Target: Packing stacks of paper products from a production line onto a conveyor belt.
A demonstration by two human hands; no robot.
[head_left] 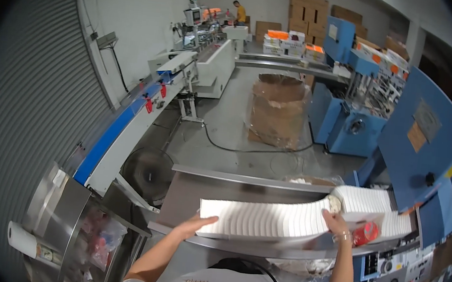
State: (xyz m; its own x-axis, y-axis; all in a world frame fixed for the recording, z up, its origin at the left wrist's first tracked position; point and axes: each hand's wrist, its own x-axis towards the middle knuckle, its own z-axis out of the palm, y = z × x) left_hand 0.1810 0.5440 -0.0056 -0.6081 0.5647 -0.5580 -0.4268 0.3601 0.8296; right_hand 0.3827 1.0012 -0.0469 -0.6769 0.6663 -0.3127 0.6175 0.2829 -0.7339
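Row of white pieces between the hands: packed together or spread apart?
Packed together: the white pieces sit side by side in one slightly curved row without visible gaps, left hand and right hand at its ends.

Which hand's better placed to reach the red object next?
Likely the right hand: it's just beside the red object, while the left hand rests at the left end of the white stack.

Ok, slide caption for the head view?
Left hand and right hand hold long white ridged row over grey metal tray.
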